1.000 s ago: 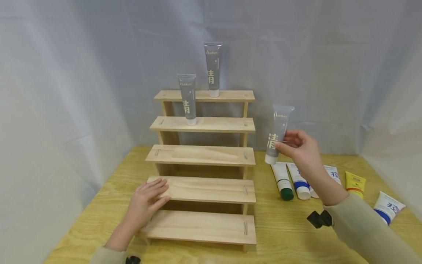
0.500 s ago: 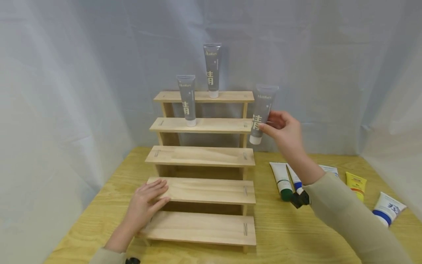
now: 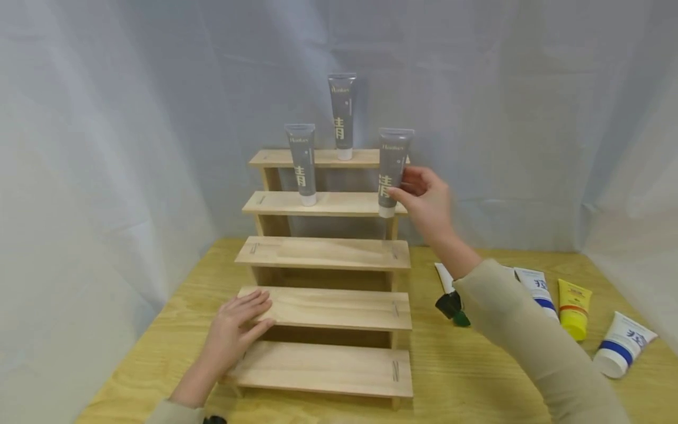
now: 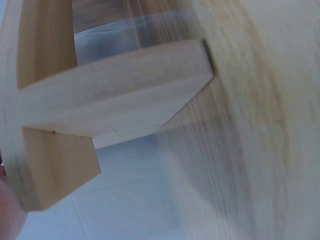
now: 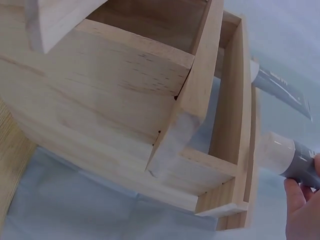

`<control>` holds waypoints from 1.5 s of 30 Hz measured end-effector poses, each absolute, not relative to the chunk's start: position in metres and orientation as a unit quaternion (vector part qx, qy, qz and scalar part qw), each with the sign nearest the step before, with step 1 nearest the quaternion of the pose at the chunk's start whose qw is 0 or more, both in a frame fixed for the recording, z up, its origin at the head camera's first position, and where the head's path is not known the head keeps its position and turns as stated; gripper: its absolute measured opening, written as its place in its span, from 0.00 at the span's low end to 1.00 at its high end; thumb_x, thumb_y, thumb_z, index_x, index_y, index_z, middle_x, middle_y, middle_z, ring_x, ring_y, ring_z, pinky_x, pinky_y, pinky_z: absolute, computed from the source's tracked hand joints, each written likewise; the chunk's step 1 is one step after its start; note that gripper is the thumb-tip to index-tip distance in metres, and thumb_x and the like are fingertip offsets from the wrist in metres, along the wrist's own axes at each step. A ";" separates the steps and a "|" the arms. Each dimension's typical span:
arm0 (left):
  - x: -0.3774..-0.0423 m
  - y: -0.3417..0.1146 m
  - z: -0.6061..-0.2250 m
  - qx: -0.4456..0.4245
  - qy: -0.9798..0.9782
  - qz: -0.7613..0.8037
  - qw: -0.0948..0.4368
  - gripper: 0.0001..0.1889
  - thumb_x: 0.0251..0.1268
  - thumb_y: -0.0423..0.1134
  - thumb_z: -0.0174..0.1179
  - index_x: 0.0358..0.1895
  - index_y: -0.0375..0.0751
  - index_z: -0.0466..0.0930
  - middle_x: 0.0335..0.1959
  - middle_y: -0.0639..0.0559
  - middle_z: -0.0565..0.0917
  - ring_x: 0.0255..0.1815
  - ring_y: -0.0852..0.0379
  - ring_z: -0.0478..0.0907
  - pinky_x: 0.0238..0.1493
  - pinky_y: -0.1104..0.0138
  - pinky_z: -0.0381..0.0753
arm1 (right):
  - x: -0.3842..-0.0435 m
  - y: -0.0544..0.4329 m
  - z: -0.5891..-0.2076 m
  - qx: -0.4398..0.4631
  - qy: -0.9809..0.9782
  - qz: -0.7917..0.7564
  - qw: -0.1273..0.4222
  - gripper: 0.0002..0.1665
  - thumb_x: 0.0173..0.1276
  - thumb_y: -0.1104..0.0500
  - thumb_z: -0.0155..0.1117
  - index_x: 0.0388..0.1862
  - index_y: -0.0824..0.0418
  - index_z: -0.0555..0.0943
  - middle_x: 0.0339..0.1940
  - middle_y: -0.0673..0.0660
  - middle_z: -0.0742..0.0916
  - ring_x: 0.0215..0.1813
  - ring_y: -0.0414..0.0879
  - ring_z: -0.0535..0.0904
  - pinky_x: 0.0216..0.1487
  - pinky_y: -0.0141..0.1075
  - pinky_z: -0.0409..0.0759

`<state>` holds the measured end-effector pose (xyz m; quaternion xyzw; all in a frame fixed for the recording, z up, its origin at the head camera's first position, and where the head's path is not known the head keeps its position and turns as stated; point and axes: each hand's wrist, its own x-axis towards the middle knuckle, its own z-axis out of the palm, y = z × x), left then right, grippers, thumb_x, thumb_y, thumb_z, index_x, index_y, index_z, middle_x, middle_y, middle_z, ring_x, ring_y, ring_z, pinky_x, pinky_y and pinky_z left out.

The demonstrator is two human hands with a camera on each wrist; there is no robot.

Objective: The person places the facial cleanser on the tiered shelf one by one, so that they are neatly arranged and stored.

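A stepped wooden display rack [image 3: 323, 309] stands on the table. My right hand [image 3: 430, 203] pinches a grey squeeze tube [image 3: 393, 162] between thumb and fingers, cap down, over the right end of the second step from the top. In the right wrist view the white cap [image 5: 276, 152] of this tube appears close to the rack's edge. A second grey tube [image 3: 302, 165] stands cap down on that same step, left of centre. Another grey tube [image 3: 341, 115] stands on the top step. My left hand [image 3: 235, 324] rests with extended fingers on the left end of the fourth step.
On the table [image 3: 466, 377] at right lie a yellow tube [image 3: 574, 309], a white tube with a blue band [image 3: 625, 344] and another white tube [image 3: 536, 288]. A green-capped tube [image 3: 445, 278] is partly behind the right sleeve [image 3: 529, 335]. Pale sheeting [image 3: 477, 106] hangs behind.
My right hand has carried the grey tube up and leftward from above the tubes on the table to the second step of the rack. The left hand has stayed in place.
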<state>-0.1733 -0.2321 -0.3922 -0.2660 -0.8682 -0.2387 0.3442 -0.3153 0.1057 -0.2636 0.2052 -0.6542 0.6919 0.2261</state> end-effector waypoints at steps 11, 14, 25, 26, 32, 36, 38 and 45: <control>-0.176 -0.232 -0.393 -0.268 -0.870 -0.233 0.342 0.20 0.45 0.46 0.65 0.38 0.34 0.82 0.44 0.43 0.80 0.48 0.45 0.75 0.49 0.43 0.65 | -0.443 0.108 -0.329 0.203 -0.635 0.701 0.254 0.31 0.41 0.56 0.76 0.47 0.55 0.77 0.43 0.55 0.82 0.43 0.45 0.79 0.41 0.31 0.77; -0.176 -0.232 -0.393 -0.266 -0.872 -0.233 0.339 0.20 0.44 0.45 0.66 0.38 0.34 0.82 0.45 0.43 0.80 0.48 0.45 0.75 0.49 0.43 0.65 | -0.409 0.095 -0.303 0.176 -0.647 0.698 0.251 0.29 0.43 0.62 0.74 0.47 0.61 0.76 0.44 0.59 0.82 0.44 0.48 0.79 0.43 0.34 0.77; -0.175 -0.231 -0.391 -0.267 -0.871 -0.235 0.340 0.19 0.43 0.44 0.66 0.37 0.33 0.82 0.44 0.42 0.80 0.47 0.44 0.75 0.49 0.43 0.65 | -0.299 0.066 -0.230 0.149 -0.691 0.654 0.269 0.18 0.51 0.73 0.64 0.43 0.75 0.73 0.42 0.68 0.81 0.44 0.55 0.79 0.44 0.33 0.76; -0.174 -0.231 -0.391 -0.266 -0.871 -0.235 0.339 0.19 0.43 0.43 0.66 0.37 0.33 0.82 0.44 0.42 0.80 0.47 0.44 0.75 0.49 0.43 0.65 | -0.305 0.066 -0.234 0.149 -0.693 0.651 0.272 0.18 0.51 0.73 0.65 0.42 0.74 0.74 0.41 0.68 0.81 0.43 0.54 0.79 0.43 0.32 0.77; -0.173 -0.231 -0.390 -0.263 -0.872 -0.239 0.335 0.19 0.42 0.42 0.67 0.38 0.33 0.82 0.44 0.42 0.80 0.48 0.44 0.75 0.49 0.43 0.64 | -0.321 0.066 -0.243 0.146 -0.698 0.643 0.278 0.19 0.50 0.70 0.67 0.42 0.72 0.74 0.40 0.65 0.82 0.41 0.52 0.80 0.42 0.31 0.77; -0.174 -0.231 -0.390 -0.268 -0.869 -0.241 0.340 0.19 0.43 0.43 0.67 0.38 0.33 0.82 0.44 0.42 0.80 0.48 0.44 0.75 0.49 0.43 0.65 | -0.322 0.065 -0.243 0.144 -0.701 0.639 0.281 0.19 0.50 0.71 0.67 0.43 0.71 0.75 0.40 0.65 0.82 0.41 0.52 0.80 0.41 0.31 0.77; -0.174 -0.232 -0.391 -0.270 -0.867 -0.241 0.342 0.19 0.43 0.43 0.67 0.37 0.33 0.82 0.44 0.43 0.80 0.48 0.45 0.75 0.49 0.43 0.65 | -0.322 0.065 -0.243 0.142 -0.704 0.637 0.281 0.20 0.50 0.70 0.67 0.43 0.71 0.74 0.40 0.65 0.82 0.41 0.52 0.80 0.41 0.31 0.77; -0.175 -0.233 -0.393 -0.267 -0.867 -0.241 0.344 0.19 0.43 0.43 0.66 0.38 0.33 0.82 0.45 0.44 0.80 0.49 0.46 0.74 0.52 0.45 0.64 | -0.324 0.065 -0.243 0.141 -0.713 0.627 0.278 0.21 0.51 0.69 0.67 0.45 0.71 0.74 0.42 0.65 0.82 0.42 0.51 0.80 0.42 0.31 0.77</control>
